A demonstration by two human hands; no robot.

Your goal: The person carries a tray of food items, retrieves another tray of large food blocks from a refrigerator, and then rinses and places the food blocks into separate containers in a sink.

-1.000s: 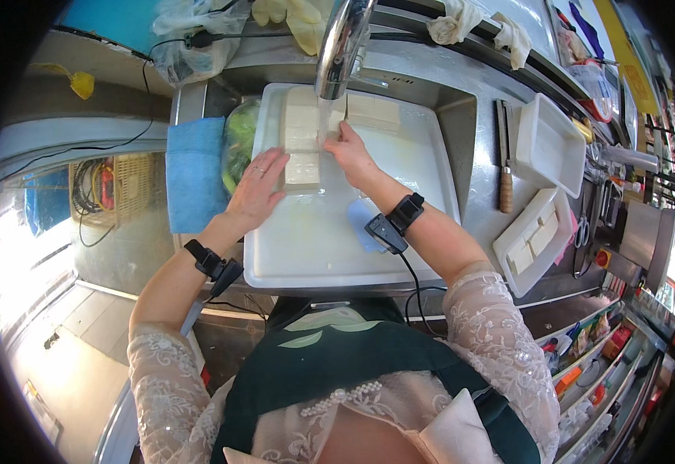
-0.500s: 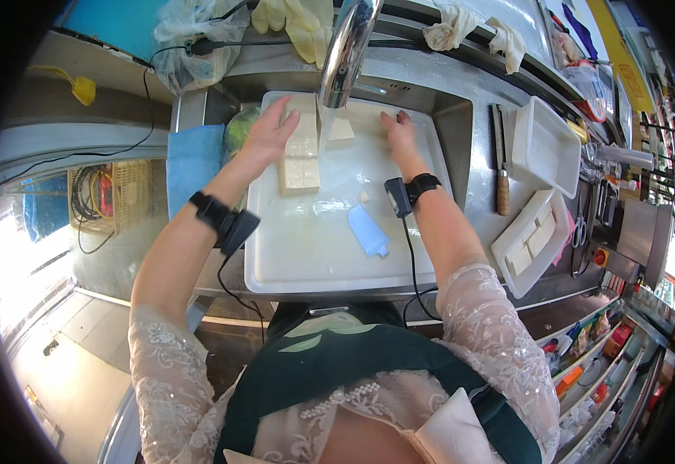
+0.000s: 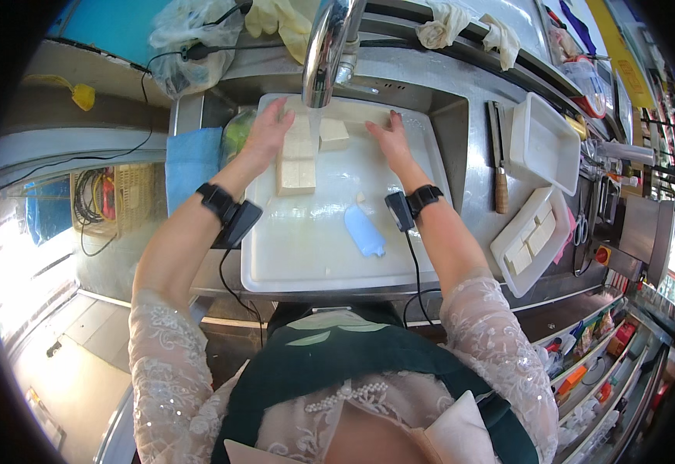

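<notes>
Left hand [image 3: 266, 138] and right hand [image 3: 391, 142] flank tofu [image 3: 296, 175] in a tray [image 3: 295, 251]

The tofu stands in the upper left part of the tray, near the centre of the frame, scored into squares; a smaller block [image 3: 333, 139] lies just to its right. The left hand is at the tofu's left side, its thumb and fingers apart; whether it touches cannot be told. The right hand, fingers likewise spread, is right of the smaller block, holding nothing visible.

A thin stream runs from the tap [image 3: 322, 62] at the upper centre. Below the right hand lies a blue scraper [image 3: 364, 230] on the tray. A blue cloth [image 3: 192, 174] hangs left of the tray. On the worktop [image 3: 476, 166], right of centre, lie a knife [image 3: 501, 192] and two white bins, the upper bin [image 3: 550, 151] and the lower bin [image 3: 507, 269], which holds pale pieces [image 3: 540, 233].
</notes>
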